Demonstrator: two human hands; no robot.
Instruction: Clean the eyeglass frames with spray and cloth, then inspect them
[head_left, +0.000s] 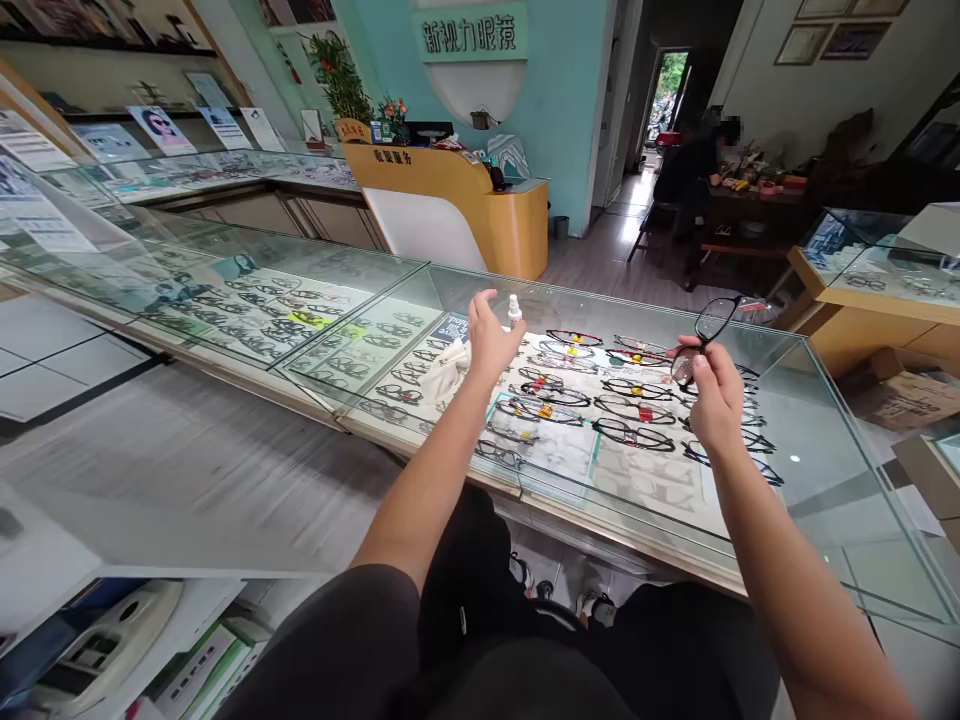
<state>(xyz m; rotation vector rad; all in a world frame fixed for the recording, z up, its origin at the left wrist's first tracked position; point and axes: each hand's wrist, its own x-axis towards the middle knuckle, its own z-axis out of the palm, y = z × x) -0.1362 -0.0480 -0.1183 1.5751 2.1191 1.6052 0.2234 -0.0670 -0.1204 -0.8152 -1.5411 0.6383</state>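
Black-clothed legs (517, 650) are seen closest, at 6 o'clock, below a long, clear glass display desk (675, 520). Black-rimmed spectacles with clear lenses (716, 319) are held up above the glass at 3 o'clock, pinched at the frame by the right hand (718, 400), its grip narrow. Near the centre, toward 1 o'clock, a small white plastic bottle (514, 312) is reached toward by the left hand (491, 342); its grip is held wide, with thumb and fingers spread. Whether the bottle is touched cannot be told. Just beside that hand, toward 8 o'clock, a crumpled off-white cloth (448, 373) is seen. Rows of dark and coloured spectacles (634, 434) are displayed at 4 o'clock. At 12 o'clock, farther off, a curved yellow wooden desk (442, 180) is seen, and at 2 o'clock, a dark-clothed person (686, 175).
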